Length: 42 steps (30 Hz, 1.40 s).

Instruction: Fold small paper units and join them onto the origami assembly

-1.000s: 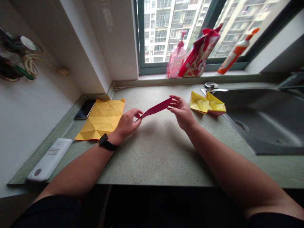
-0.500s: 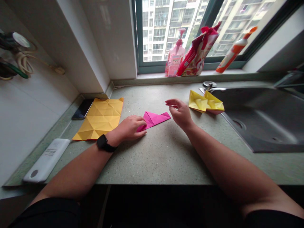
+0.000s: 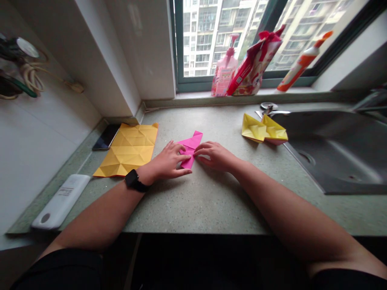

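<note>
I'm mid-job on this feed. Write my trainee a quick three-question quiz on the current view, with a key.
1. Multiple choice: what lies under the fingers of the bare left hand?
A) a white rectangular device
B) a folded pink paper piece
C) a pink plastic pump bottle

2. True or false: a black square-faced watch sits on the left wrist.

3. Short answer: which large fixture is right beside the folded, peaked yellow paper shape?

Key:
1. B
2. True
3. The grey metal sink
</note>
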Each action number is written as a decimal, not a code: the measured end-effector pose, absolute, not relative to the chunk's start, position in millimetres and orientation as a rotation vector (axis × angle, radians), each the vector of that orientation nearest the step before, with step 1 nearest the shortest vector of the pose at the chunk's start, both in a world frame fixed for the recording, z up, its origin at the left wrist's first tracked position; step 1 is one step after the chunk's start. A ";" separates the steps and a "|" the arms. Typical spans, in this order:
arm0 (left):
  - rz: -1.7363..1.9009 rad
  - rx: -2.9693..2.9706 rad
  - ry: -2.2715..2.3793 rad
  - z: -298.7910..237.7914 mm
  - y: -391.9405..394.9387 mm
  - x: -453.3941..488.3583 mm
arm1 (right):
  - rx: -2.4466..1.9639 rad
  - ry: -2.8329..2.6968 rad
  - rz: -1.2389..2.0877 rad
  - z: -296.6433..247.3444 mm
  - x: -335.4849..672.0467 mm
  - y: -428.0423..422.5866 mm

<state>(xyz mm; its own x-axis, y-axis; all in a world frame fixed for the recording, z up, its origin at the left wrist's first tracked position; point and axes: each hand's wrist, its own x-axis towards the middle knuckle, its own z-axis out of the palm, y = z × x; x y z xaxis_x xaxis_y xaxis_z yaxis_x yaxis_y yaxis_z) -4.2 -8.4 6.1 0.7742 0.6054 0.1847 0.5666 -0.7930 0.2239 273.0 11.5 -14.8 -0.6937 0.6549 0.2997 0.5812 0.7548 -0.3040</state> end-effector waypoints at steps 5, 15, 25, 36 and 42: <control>0.362 2.747 0.693 9.4 -7.0 -6.0 | -0.937 -2.586 0.238 -15.8 273.5 11.7; 0.291 2.847 0.887 8.0 -4.7 -6.5 | -0.855 -2.574 0.350 -6.1 273.3 5.4; 0.279 2.807 0.854 6.5 -6.0 -5.2 | -0.834 -2.573 0.377 -10.5 278.7 13.9; 0.289 2.792 0.817 7.1 -7.7 -7.2 | -0.915 -2.542 0.274 -15.5 279.7 18.1; 0.291 2.827 0.840 6.1 -9.6 -5.2 | -0.983 -2.530 0.235 -16.1 280.0 17.4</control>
